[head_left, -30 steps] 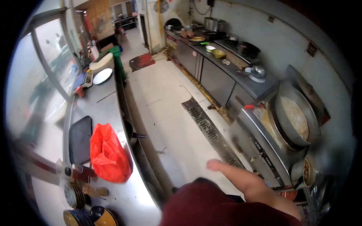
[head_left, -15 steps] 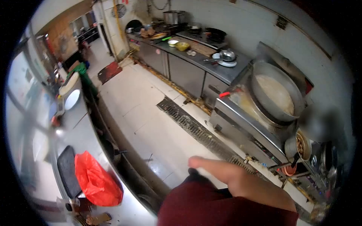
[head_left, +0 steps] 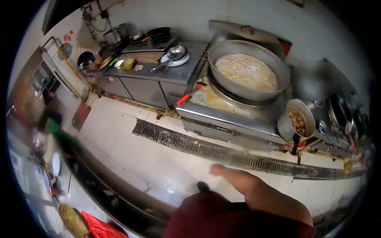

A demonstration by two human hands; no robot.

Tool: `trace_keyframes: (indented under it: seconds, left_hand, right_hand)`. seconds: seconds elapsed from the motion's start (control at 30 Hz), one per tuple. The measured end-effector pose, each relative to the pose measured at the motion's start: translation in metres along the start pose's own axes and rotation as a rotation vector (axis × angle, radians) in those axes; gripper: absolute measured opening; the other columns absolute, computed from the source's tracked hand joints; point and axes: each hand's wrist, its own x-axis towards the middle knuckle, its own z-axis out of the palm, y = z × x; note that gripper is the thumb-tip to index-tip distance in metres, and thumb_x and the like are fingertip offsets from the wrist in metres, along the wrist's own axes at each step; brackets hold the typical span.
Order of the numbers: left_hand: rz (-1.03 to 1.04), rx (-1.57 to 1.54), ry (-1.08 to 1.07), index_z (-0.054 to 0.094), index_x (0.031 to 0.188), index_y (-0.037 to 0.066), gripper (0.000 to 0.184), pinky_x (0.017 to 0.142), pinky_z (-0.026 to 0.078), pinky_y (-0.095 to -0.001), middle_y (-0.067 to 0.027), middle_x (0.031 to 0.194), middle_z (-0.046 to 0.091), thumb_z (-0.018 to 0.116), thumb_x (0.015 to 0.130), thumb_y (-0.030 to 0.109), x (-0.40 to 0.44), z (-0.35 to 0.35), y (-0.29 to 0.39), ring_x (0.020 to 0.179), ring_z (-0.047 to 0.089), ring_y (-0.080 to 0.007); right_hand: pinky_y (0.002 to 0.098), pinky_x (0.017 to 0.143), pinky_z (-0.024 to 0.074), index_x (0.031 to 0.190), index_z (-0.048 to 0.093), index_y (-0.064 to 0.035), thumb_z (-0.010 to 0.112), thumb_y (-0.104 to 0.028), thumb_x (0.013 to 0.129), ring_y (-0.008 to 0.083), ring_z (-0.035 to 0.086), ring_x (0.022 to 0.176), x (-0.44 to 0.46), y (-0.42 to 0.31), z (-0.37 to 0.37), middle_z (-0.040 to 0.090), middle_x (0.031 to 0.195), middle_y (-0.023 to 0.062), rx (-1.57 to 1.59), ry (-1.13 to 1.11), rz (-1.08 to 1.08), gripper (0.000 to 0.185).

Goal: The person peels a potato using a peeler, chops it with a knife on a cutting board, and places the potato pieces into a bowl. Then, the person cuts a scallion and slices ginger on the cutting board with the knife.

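Observation:
My right hand hangs low over the tiled floor in front of my dark red shirt, at the end of my bent forearm. It is small and blurred, so its fingers cannot be made out; nothing is visibly held in it. My left hand is not to be seen. At the lower left, a red plastic bag lies on the metal counter, partly cut off. Beside it is a yellowish-brown oval object, too blurred to name.
A large wok of bubbling pale liquid stands on the stove. To its right is a pot of brown pieces, its black handle jutting out. A floor drain grate runs before the stove. Bowls and pans stand on the back counter.
My view has swung to the right, so the wok and stove now sit nearer the middle. The red bag has slid toward the bottom edge. My right arm stays stretched forward.

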Motion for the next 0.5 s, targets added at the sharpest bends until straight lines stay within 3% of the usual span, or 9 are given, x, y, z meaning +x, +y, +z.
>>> trace_keyframes:
  seconds: [0.07,0.13,0.17,0.2,0.27,0.3,0.33,0.47,0.5]
  left_hand:
    - [0.181,-0.120,0.131,0.066,0.107,0.003,0.027,0.074,0.054,-0.0402,-0.0137,0.097,0.070,0.055,0.093,0.024,0.036,0.007,0.046,0.091,0.067,-0.0294]
    - [0.409,-0.474,0.444,0.063,0.103,0.003,0.030,0.074,0.050,-0.0477,-0.0180,0.100,0.063,0.071,0.080,0.020,0.079,0.046,0.102,0.087,0.062,-0.0364]
    - [0.505,-0.553,0.432,0.064,0.097,0.005,0.027,0.074,0.048,-0.0469,-0.0169,0.094,0.063,0.068,0.073,0.015,0.092,0.015,0.150,0.086,0.060,-0.0372]
    - [0.600,-0.627,0.417,0.065,0.091,0.006,0.025,0.074,0.047,-0.0461,-0.0158,0.088,0.062,0.065,0.066,0.010,0.100,-0.011,0.196,0.085,0.058,-0.0381]
    - [0.848,-0.733,0.303,0.064,0.085,0.008,0.016,0.073,0.047,-0.0473,-0.0120,0.083,0.060,0.061,0.068,0.007,0.124,-0.003,0.259,0.080,0.057,-0.0363]
    - [1.007,-0.736,0.309,0.062,0.079,0.009,0.011,0.072,0.047,-0.0469,-0.0114,0.081,0.059,0.062,0.068,0.008,0.127,-0.010,0.295,0.080,0.057,-0.0349]
    - [1.143,-0.740,0.249,0.059,0.074,0.010,0.009,0.071,0.047,-0.0468,-0.0110,0.080,0.058,0.064,0.067,0.009,0.128,-0.017,0.328,0.081,0.057,-0.0342]
    - [1.601,-0.824,0.431,0.061,0.075,0.013,0.007,0.070,0.049,-0.0408,-0.0046,0.079,0.057,0.065,0.069,0.014,0.086,-0.057,0.460,0.080,0.058,-0.0268]
    - [1.678,-0.730,0.316,0.062,0.077,0.013,0.009,0.073,0.050,-0.0386,-0.0035,0.082,0.058,0.065,0.069,0.014,0.064,-0.072,0.482,0.086,0.059,-0.0250]
  right_hand:
    - [0.0514,0.083,0.0507,0.093,0.071,-0.0013,0.055,-0.032,0.085,0.0396,0.064,0.092,-0.034,0.075,0.018,0.068,0.100,0.0217,0.080,0.029,0.246,0.035]
    - [0.0510,0.089,0.0490,0.101,0.070,0.0014,0.048,-0.030,0.094,0.0417,0.063,0.097,-0.077,0.142,0.036,0.065,0.110,0.0235,-0.119,-0.056,0.237,0.039]
    - [0.0506,0.088,0.0493,0.097,0.070,0.0016,0.045,-0.030,0.094,0.0396,0.063,0.097,-0.101,0.161,0.051,0.065,0.108,0.0243,0.073,0.043,0.485,0.040]
    - [0.0478,0.083,0.0510,0.086,0.069,-0.0006,0.047,-0.028,0.091,0.0354,0.065,0.093,-0.163,0.162,0.031,0.066,0.098,0.0239,0.041,0.098,0.389,0.035]
    - [0.0438,0.065,0.0526,0.079,0.065,-0.0065,0.053,-0.020,0.091,0.0288,0.063,0.071,-0.208,0.287,0.173,0.065,0.076,0.0126,-0.308,0.557,0.108,0.021]
    - [0.0397,0.051,0.0472,0.080,0.060,-0.0082,0.055,-0.021,0.091,0.0254,0.057,0.057,-0.255,0.230,0.143,0.060,0.069,0.0114,0.526,0.447,0.452,0.018]
    - [0.0356,0.037,0.0418,0.080,0.056,-0.0100,0.056,-0.021,0.092,0.0220,0.052,0.044,-0.305,0.170,0.111,0.054,0.062,0.0102,1.293,0.669,0.878,0.016]
    - [0.0392,0.041,0.0473,0.099,0.060,-0.0063,0.063,-0.020,0.089,0.0250,0.057,0.048,-0.417,0.121,0.208,0.062,0.069,0.0156,1.893,0.652,0.992,0.017]
    - [0.0387,0.056,0.0476,0.104,0.061,-0.0078,0.064,-0.022,0.088,0.0241,0.059,0.062,-0.431,0.112,0.228,0.063,0.081,0.0133,1.871,0.616,1.036,0.022]
